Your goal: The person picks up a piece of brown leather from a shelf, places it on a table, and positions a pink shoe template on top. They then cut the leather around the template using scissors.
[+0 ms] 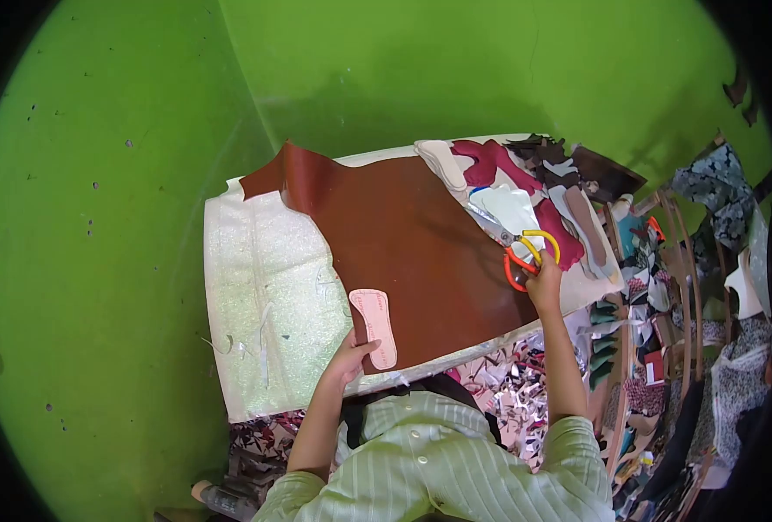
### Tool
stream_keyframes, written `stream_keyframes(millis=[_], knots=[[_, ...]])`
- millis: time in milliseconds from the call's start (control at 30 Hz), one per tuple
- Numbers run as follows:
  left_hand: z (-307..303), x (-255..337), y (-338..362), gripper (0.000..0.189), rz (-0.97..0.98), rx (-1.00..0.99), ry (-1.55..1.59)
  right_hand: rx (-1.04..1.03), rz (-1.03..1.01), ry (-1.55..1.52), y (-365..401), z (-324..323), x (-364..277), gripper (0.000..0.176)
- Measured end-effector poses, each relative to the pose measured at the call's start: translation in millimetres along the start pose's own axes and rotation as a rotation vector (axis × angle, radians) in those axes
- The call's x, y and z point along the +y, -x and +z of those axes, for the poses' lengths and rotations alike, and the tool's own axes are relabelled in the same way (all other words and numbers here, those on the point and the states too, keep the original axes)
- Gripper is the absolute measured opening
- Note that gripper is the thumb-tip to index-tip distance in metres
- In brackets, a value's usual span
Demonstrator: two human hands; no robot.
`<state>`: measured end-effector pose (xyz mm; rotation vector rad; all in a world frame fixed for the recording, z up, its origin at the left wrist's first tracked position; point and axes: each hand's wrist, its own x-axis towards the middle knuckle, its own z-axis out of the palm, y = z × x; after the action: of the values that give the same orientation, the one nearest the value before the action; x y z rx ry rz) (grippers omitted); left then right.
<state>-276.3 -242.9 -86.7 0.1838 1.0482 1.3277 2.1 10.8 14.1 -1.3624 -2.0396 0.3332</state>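
Observation:
A large sheet of brown leather [412, 252] lies spread over the table. On its near left corner rests a pink insole-shaped pattern piece [374, 324] with faint markings. My left hand [349, 358] grips the leather's edge there, its thumb pressing on the pattern piece and its other fingers mostly hidden. Over the right part of the sheet, my right hand [544, 283] is closed round scissors [509, 240] with one yellow and one orange handle. Their blades point to the far left, beside white sheets [506, 207].
Dark red cut pieces [490, 162], pale sole shapes [441, 163] and a brown sole shape [584, 226] lie at the table's right. The whitish table cover [264, 261] shows at left. Scraps [507, 391] cover the floor; a rack [690, 287] with materials stands at right, green walls behind.

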Motion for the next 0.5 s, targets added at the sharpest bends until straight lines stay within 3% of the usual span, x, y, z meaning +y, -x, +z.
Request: stream_keyframes(millis=[233, 433, 500], knots=[[10.5, -9.4, -15.3, 0.045, 0.141, 0.096, -0.025, -0.103, 0.009, -0.010, 8.7, 38.5, 33.6, 0.028], [0.7, -10.5, -7.6, 0.047, 0.114, 0.136, -0.058, -0.111, 0.260, -0.151, 33.3, 44.3, 46.9, 0.031], [4.0, -9.0, -6.3, 0.049, 0.093, 0.135, -0.048, -0.085, 0.266, -0.429, 36.7, 42.9, 53.5, 0.032]])
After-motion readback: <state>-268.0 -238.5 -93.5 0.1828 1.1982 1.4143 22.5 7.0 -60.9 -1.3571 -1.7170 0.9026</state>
